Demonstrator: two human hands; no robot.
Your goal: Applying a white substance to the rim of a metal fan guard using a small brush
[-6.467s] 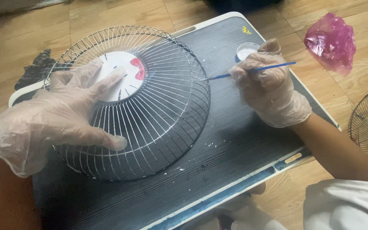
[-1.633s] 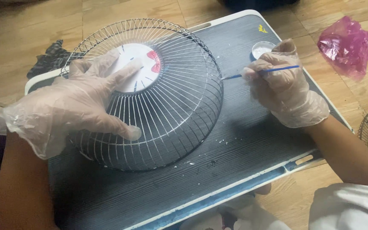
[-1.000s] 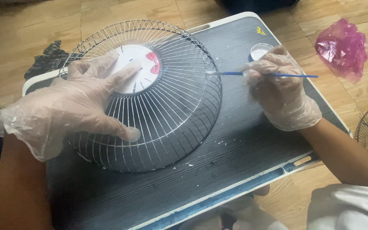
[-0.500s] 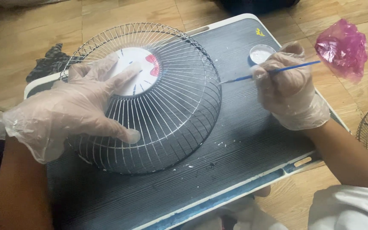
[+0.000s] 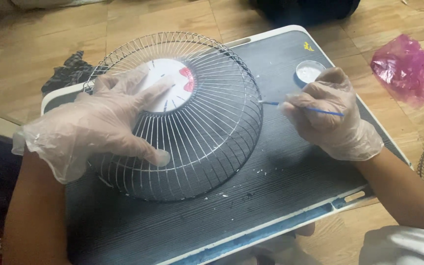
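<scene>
A dark surface (image 5: 290, 196) carries a wire fan guard (image 5: 212, 142) lying dome-up at its middle. The gloved left hand (image 5: 99, 127) spreads wide and flat on the guard's near left side. The gloved right hand (image 5: 330, 118) pinches a thin blue brush (image 5: 320, 110) whose tip touches the guard's right rim. A small white dish (image 5: 309, 71) sits just beyond.

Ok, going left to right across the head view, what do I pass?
Gloved left hand pressing on the domed wire fan guard → thin blue brush in the gloved right hand → crumpled pink plastic bag on the wooden floor.
</scene>
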